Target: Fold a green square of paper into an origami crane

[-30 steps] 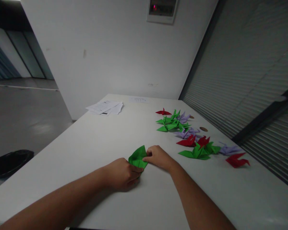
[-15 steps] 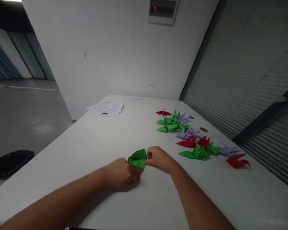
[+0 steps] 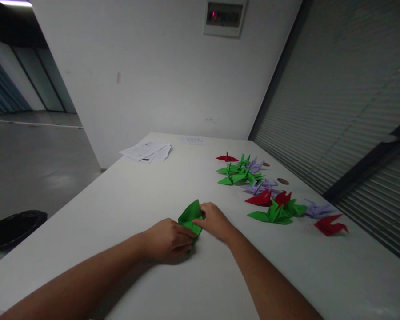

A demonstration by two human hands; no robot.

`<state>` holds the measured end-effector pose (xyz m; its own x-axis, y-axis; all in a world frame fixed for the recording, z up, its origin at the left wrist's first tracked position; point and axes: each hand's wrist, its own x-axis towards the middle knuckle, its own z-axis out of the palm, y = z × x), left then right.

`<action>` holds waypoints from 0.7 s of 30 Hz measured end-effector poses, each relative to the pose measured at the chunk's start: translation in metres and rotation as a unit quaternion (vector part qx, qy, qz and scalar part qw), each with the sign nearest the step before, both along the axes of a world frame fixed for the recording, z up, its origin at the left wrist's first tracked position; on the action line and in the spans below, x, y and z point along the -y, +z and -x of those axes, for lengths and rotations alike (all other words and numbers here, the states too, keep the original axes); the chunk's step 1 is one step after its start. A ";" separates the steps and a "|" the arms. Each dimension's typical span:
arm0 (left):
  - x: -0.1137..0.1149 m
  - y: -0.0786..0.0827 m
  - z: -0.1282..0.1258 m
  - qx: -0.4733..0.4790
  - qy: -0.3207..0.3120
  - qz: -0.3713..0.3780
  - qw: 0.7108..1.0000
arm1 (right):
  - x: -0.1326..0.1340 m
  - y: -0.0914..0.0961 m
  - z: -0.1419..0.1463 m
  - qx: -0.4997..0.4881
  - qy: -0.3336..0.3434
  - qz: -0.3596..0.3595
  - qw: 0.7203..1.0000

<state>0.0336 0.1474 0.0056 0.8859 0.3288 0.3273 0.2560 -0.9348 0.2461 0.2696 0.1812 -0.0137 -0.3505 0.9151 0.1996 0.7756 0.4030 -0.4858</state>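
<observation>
A partly folded sheet of green origami paper [image 3: 190, 213] is between my two hands, close above the white table [image 3: 146, 195]. My left hand [image 3: 170, 240] is closed on its lower left part, and the fingers cover that part of the paper. At the right edge my right hand [image 3: 215, 220] grips the paper, thumb across the front and the other fingers curled behind. One flap of the paper stands up to a point between the hands.
Folded paper cranes lie along the table's right side: several green ones [image 3: 236, 175], purple ones [image 3: 318, 209] and red ones [image 3: 330, 225]. Printed sheets [image 3: 145, 151] lie at the far left. A black-lined bin [image 3: 16, 229] stands on the floor at the left.
My right thumb has moved left over the front of the green paper. The paper's upper flap stands slightly higher, and more of its lower edge shows below my left fingers.
</observation>
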 end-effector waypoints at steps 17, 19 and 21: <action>-0.028 -0.013 -0.009 0.054 0.373 0.195 0.905 | 0.006 0.009 0.015 0.047 -0.053 0.069 0.995; -0.029 -0.013 -0.010 0.038 0.378 0.190 0.905 | 0.007 0.011 0.016 0.059 -0.057 0.074 0.994; -0.030 -0.013 -0.011 0.032 0.380 0.187 0.905 | 0.008 0.012 0.017 0.068 -0.059 0.077 0.993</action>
